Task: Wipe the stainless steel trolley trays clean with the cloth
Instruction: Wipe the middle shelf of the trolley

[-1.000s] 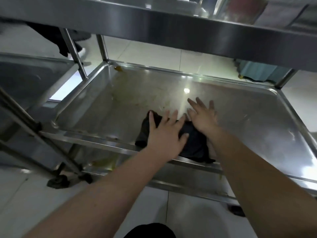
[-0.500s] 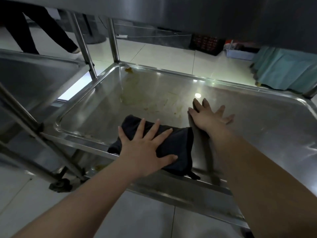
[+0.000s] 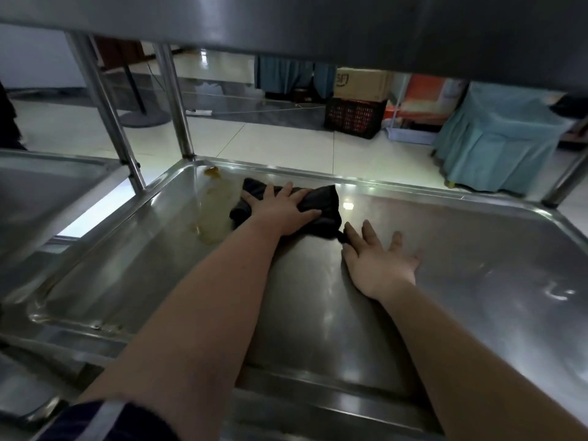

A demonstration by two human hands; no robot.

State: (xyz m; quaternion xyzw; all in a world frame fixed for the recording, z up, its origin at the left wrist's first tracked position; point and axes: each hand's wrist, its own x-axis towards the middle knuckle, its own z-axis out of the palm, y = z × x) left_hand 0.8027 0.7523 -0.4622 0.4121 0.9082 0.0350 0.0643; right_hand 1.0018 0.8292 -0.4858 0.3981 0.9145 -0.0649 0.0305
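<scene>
My left forearm (image 3: 203, 313) and right forearm (image 3: 477, 361) are bare; a dark blue, pale-striped sleeve (image 3: 127, 421) covers my left upper arm.

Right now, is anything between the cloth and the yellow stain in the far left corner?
Nothing visible. The left hand presses the cloth beside the stain, only bare tray between them. The right hand lies flat on the other side.

Dim, glare on tray (image 3: 477, 249), edges blurred, warped.
</scene>
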